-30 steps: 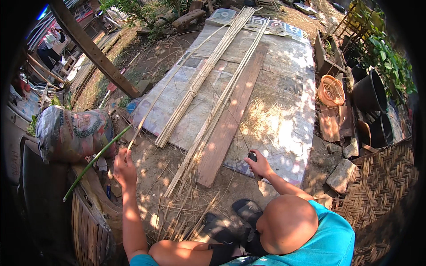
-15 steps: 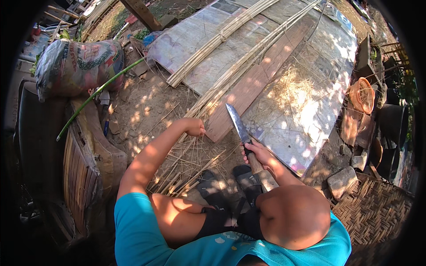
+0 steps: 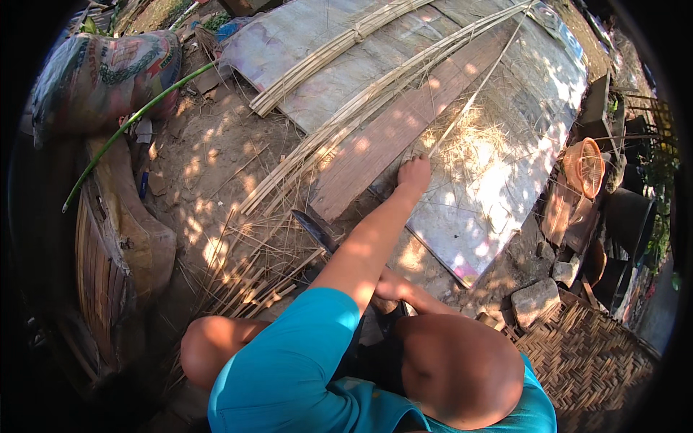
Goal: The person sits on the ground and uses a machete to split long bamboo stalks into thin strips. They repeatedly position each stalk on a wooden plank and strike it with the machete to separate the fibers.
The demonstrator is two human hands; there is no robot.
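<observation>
My left arm reaches across to the right, over my right forearm. At its end my left hand (image 3: 415, 173) is closed on one end of a long, thin, pale bamboo strip (image 3: 473, 97), which runs away toward the far edge of the sheet. Low in front of my body, my right hand (image 3: 392, 286) grips a large knife (image 3: 312, 228); its dark blade points up and left, partly behind my left arm. The handle is mostly hidden. Between the hands and the strip bundle lies a reddish-brown wooden board (image 3: 375, 150).
Long pale strips (image 3: 346, 124) lie left of the board, with a tied bundle (image 3: 325, 54) beyond on a printed sheet (image 3: 498, 238). Fine shavings (image 3: 476, 144) cover part of it. A stuffed sack (image 3: 108, 79), a green stalk (image 3: 137, 115) and an orange basket (image 3: 583, 167) surround the spot.
My left hand has moved right from the board's near end and now holds a strip. The knife has dropped lower and swung to the left in my right hand.
</observation>
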